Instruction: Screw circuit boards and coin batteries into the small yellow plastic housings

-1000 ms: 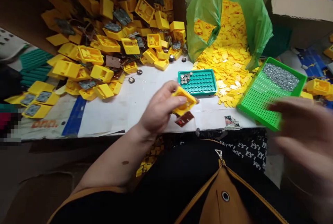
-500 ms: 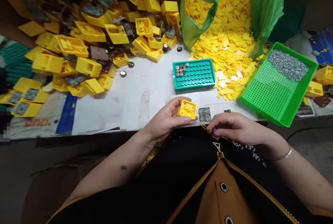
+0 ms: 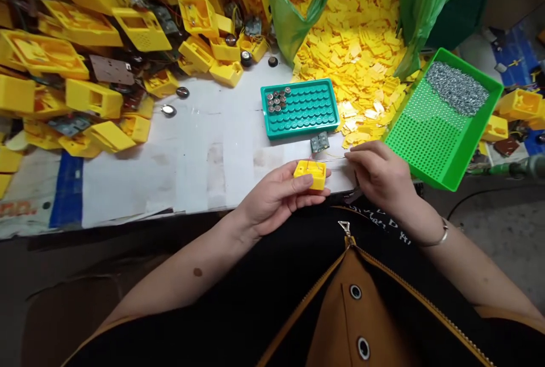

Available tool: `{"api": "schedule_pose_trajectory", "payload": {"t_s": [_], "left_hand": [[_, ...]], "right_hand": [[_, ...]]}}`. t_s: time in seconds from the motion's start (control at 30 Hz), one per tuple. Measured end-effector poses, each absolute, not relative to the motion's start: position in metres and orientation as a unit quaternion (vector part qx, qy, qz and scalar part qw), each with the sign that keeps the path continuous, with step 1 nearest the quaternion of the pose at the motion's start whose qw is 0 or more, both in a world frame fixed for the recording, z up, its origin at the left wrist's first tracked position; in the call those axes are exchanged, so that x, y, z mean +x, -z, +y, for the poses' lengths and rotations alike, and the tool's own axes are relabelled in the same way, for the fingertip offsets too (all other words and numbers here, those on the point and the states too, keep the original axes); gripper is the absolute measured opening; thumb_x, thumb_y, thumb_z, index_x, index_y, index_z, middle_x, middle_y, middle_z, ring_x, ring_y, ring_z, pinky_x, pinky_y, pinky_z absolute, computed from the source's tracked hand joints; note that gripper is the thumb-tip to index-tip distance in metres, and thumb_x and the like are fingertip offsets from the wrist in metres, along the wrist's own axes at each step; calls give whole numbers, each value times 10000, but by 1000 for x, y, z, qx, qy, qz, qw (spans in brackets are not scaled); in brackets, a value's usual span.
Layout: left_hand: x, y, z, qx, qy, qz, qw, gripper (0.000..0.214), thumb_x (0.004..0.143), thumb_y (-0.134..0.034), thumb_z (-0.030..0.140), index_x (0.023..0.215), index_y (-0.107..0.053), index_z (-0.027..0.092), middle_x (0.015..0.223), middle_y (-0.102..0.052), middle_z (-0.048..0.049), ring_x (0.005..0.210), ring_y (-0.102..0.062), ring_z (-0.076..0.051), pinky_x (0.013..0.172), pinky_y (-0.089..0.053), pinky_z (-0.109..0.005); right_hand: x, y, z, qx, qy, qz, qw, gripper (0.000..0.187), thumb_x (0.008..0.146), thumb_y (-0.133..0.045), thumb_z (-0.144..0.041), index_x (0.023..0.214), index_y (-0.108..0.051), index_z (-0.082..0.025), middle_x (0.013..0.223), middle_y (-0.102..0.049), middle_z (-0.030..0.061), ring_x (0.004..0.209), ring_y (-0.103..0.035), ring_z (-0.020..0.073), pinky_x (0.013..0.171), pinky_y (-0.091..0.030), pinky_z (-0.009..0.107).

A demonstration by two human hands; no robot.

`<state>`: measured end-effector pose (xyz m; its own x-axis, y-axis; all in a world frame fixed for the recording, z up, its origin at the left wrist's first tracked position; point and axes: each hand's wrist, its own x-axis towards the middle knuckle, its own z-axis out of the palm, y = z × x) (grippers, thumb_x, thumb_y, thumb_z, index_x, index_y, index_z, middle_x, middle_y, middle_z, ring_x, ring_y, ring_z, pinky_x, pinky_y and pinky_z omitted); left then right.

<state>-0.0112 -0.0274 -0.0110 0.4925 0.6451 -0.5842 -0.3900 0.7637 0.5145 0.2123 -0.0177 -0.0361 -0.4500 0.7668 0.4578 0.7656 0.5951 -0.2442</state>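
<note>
My left hand [image 3: 283, 194] grips a small open yellow plastic case [image 3: 310, 174] between thumb and fingers, its hollow side turned up and away. Thin wires [image 3: 314, 163] come out of the case. Just behind it is a small grey-green circuit board [image 3: 320, 142], in front of the teal tray. My right hand [image 3: 381, 176] is closed, thumb and fingertips together, at the end of a thin pale wire [image 3: 336, 155] right of the case. Whatever else lies inside those fingers is hidden.
The teal tray [image 3: 300, 128] holds several small round metal parts at its left end. A green basket [image 3: 426, 154] of small metal pieces stands right. Yellow chips [image 3: 361, 83] spill from a green bag [image 3: 289, 26]. Yellow cases [image 3: 93, 100] with boards are heaped left.
My left hand has tilted the case. My right hand has moved up and slightly right. The circuit board now lies farther back, nearer the teal tray. The camera view has shifted.
</note>
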Motion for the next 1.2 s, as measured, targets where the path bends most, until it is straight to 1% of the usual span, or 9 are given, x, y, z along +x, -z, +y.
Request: {"api": "schedule_pose_trajectory", "payload": {"t_s": [0.17, 0.33, 0.47, 0.57, 0.63, 0.7, 0.83, 1.03, 1.2], "left_hand": [[-6, 10, -29, 132, -300, 414, 849, 388, 804, -639, 58, 1165, -537, 153, 1068, -720, -103, 889, -738, -192, 773, -599, -212], [-3, 12, -31, 124, -280, 413, 858, 456, 775, -607, 16, 1206, -518, 136, 1104, -707, -130, 927, -731, -211, 826, -591, -235], [2, 11, -33, 133, -280, 422, 852, 472, 753, -608, -4, 1192, -515, 142, 1132, -689, -120, 933, -725, -196, 841, -575, -233], [7, 12, -35, 156, -296, 429, 839, 528, 720, -642, -24, 1185, -505, 187, 1114, -684, -59, 917, -710, -144, 845, -551, -218], [12, 14, -37, 183, -315, 425, 828, 553, 700, -661, -29, 1175, -500, 203, 1071, -684, -26, 902, -687, -108, 866, -525, -218], [16, 18, -38, 216, -336, 423, 813, 551, 698, -663, -18, 1172, -492, 205, 1023, -681, -8, 891, -662, -90, 891, -499, -230], [23, 26, -38, 296, -370, 434, 766, 522, 705, -654, 22, 1162, -476, 204, 1000, -655, -5, 934, -631, -111, 903, -475, -258], [25, 26, -38, 409, -405, 467, 672, 459, 695, -658, 55, 1096, -491, 205, 1129, -582, -32, 1039, -579, -154, 942, -447, -289], [26, 18, -38, 399, -392, 466, 685, 464, 687, -647, 46, 1100, -511, 208, 1077, -575, -24, 960, -572, -148, 867, -456, -263]], "right_hand": [[211, 33, -29, -403, 42, -905, 130, 219, 907, -474, -109, 1000, -672, -106, 841, -637, 114, 730, -541, 208, 654, -482, 334], [215, 33, -31, -480, -60, -868, 115, 234, 926, -500, -218, 999, -684, -94, 868, -632, 128, 766, -559, 216, 698, -482, 358], [214, 25, -24, -565, -276, -752, 201, 176, 863, -604, -280, 887, -710, -143, 826, -661, 90, 763, -604, 199, 695, -487, 353], [206, 18, -23, -559, -530, -572, 282, 272, 778, -697, -408, 900, -704, -165, 813, -699, 55, 713, -633, 167, 665, -511, 324], [199, 16, -26, -529, -610, -515, 287, 309, 742, -723, -432, 897, -698, -166, 800, -707, 42, 675, -631, 149, 636, -513, 304], [193, 18, -30, -533, -569, -552, 294, 223, 737, -730, -354, 854, -693, -167, 781, -697, 30, 665, -612, 133, 629, -495, 285], [185, 23, -36, -546, -342, -703, 300, 52, 785, -681, -209, 771, -664, -162, 747, -643, 26, 697, -575, 135, 655, -450, 278], [177, 20, -39, -526, -146, -807, 226, 173, 902, -530, -230, 800, -632, -135, 764, -605, 76, 704, -560, 172, 610, -415, 285], [167, 19, -41, -550, -76, -810, 190, 213, 893, -441, -179, 768, -609, -141, 757, -590, 91, 644, -502, 165, 550, -351, 286]]}}
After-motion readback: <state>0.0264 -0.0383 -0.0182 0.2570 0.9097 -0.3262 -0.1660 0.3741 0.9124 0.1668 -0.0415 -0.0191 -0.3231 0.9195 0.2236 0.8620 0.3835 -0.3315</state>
